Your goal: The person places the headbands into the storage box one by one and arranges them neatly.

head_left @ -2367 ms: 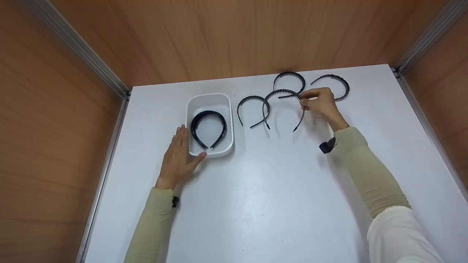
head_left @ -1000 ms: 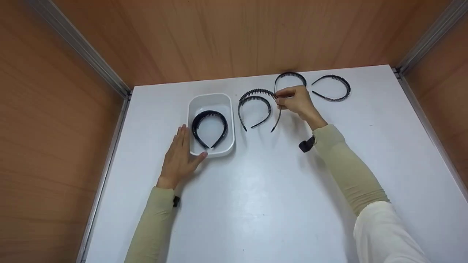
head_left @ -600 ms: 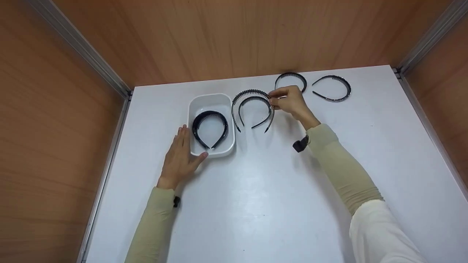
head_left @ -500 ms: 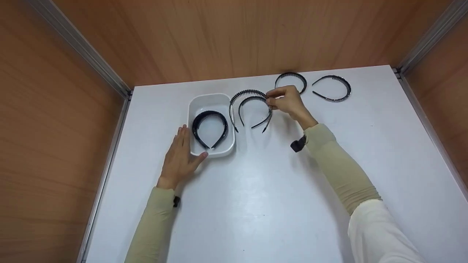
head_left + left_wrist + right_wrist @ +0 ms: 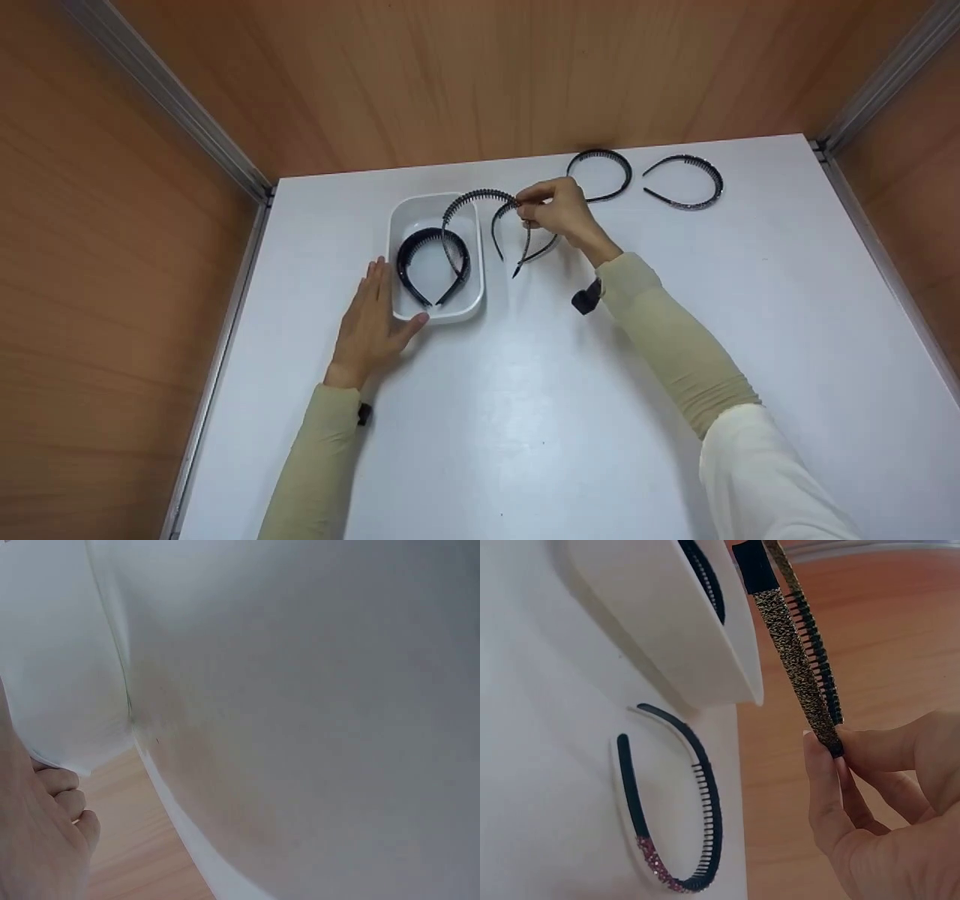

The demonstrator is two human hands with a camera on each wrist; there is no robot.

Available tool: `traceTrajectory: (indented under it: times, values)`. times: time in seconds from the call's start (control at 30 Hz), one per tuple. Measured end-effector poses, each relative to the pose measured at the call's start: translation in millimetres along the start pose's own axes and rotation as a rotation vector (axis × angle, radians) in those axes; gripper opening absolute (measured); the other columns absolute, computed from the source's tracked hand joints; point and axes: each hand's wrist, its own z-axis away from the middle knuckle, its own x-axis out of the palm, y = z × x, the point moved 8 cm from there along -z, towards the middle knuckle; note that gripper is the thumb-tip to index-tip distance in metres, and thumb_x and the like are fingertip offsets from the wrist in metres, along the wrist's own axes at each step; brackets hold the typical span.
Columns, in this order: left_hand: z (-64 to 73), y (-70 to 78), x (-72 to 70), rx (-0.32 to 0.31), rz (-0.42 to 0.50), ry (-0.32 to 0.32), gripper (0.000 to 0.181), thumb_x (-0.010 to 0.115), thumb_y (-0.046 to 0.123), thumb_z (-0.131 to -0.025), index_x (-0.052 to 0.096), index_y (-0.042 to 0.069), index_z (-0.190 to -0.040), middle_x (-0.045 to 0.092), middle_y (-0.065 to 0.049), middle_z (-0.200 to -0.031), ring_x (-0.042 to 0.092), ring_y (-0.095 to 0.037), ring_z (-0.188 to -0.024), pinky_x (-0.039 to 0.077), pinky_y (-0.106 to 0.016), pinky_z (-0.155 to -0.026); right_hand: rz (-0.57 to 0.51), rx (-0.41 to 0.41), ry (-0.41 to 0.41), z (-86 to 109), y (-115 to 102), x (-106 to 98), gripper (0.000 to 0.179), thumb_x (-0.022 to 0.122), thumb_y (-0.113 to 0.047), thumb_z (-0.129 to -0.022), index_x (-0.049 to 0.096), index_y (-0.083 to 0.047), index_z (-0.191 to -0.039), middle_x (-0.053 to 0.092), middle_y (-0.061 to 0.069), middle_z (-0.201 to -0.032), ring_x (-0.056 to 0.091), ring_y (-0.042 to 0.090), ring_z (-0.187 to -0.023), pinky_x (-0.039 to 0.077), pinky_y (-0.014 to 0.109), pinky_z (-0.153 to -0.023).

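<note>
My right hand (image 5: 559,214) pinches a toothed headband (image 5: 480,193) by one side, raised between the white tub and the headbands to its right. In the right wrist view that headband (image 5: 791,645) shows a gold glitter band with black ends and teeth. My left hand (image 5: 364,330) lies with straight fingers along the left wall of the white tub (image 5: 480,289), its thumb at the near corner. Inside the tub lie black headbands (image 5: 405,259), nested together. Under the held one, on the table, is a headband with pink glitter (image 5: 656,862), partly hidden in the head view.
Farther back on the white table (image 5: 525,420) lie a black headband (image 5: 626,169) and, right of it, another headband (image 5: 716,184). A wooden panel (image 5: 480,82) rises behind the table, with more panels at both sides.
My right hand has carried the pinched headband leftward, from among the loose headbands to where it overlaps the tub's right edge. The left hand keeps its place on the tub.
</note>
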Motion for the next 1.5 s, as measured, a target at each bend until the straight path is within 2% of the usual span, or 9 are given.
traceTrajectory:
  times: [0.1,0.3,0.53,0.83,1.03,1.27,1.37,1.5]
  values:
    - [-0.3,0.7,0.3,0.0,-0.006,-0.005,0.109,0.06,0.066,-0.1,0.016,-0.007,-0.168,0.016,-0.025,-0.177,0.012,-0.034,-0.167,0.014,-0.045,-0.137,0.007,-0.006,-0.007,0.0,-2.7,6.8,0.025,0.073,0.002,-0.098,0.077,0.001,-0.122,0.074,0.013,-0.114,0.077,0.029,-0.101,0.066,0.029,-0.084]
    - [-3.2,2.1,1.1,0.014,-0.001,-0.003,0.108,0.06,0.064,-0.101,0.015,-0.008,-0.167,0.016,-0.027,-0.176,0.013,-0.037,-0.166,0.014,-0.046,-0.137,0.017,-0.014,-0.011,-1.5,-3.5,15.3,0.023,0.073,0.002,-0.098,0.078,0.0,-0.121,0.075,0.013,-0.114,0.075,0.016,-0.092,0.066,0.028,-0.085]
    - [-1.5,-1.0,0.8,0.018,0.007,0.01,0.11,0.063,0.064,-0.099,0.017,-0.01,-0.167,0.018,-0.03,-0.175,0.016,-0.04,-0.165,0.017,-0.05,-0.136,0.027,-0.01,-0.016,-2.8,-8.5,25.6,0.023,0.073,0.001,-0.098,0.079,-0.002,-0.12,0.073,0.011,-0.111,0.077,0.028,-0.1,0.066,0.028,-0.084]
    - [-1.0,-2.7,1.7,0.002,-0.005,-0.005,0.11,0.061,0.066,-0.1,0.014,-0.008,-0.168,0.016,-0.029,-0.175,0.014,-0.04,-0.166,0.016,-0.049,-0.136,0.019,-0.013,-0.011,-6.9,-12.4,39.5,0.024,0.075,0.001,-0.097,0.08,-0.003,-0.119,0.073,0.011,-0.109,0.073,0.017,-0.089,0.066,0.037,-0.09]
    - [-0.4,0.4,1.5,0.015,0.005,0.017,0.11,0.062,0.065,-0.1,0.016,-0.009,-0.167,0.017,-0.028,-0.176,0.015,-0.039,-0.165,0.018,-0.049,-0.136,0.053,-0.025,0.0,-9.3,-10.8,48.5,0.023,0.075,-0.001,-0.097,0.081,-0.003,-0.118,0.074,0.012,-0.11,0.074,0.015,-0.088,0.066,0.026,-0.08]
    - [-1.2,0.7,2.5,0.021,-0.005,0.011,0.109,0.061,0.065,-0.1,0.016,-0.009,-0.167,0.017,-0.028,-0.175,0.015,-0.039,-0.166,0.017,-0.049,-0.136,0.109,-0.074,0.035,-15.3,-10.7,60.4,0.02,0.075,-0.001,-0.094,0.082,-0.002,-0.113,0.076,0.01,-0.101,0.069,0.008,-0.073,0.063,0.022,-0.069]
    - [-1.2,0.8,1.2,0.022,-0.003,0.017,0.109,0.062,0.064,-0.101,0.015,-0.009,-0.167,0.017,-0.029,-0.175,0.016,-0.04,-0.165,0.018,-0.05,-0.136,0.121,-0.092,0.04,-17.0,-11.4,66.8,0.019,0.075,-0.001,-0.093,0.083,-0.001,-0.111,0.077,0.01,-0.1,0.069,0.008,-0.071,0.064,0.023,-0.069]
    - [-0.8,1.2,0.5,0.027,0.006,0.026,0.109,0.063,0.063,-0.1,0.017,-0.01,-0.166,0.018,-0.03,-0.174,0.017,-0.041,-0.165,0.019,-0.051,-0.135,0.143,-0.112,0.039,-18.2,-11.3,75.9,0.018,0.074,0.0,-0.093,0.083,-0.001,-0.109,0.078,0.012,-0.103,0.074,0.013,-0.077,0.065,0.023,-0.07]
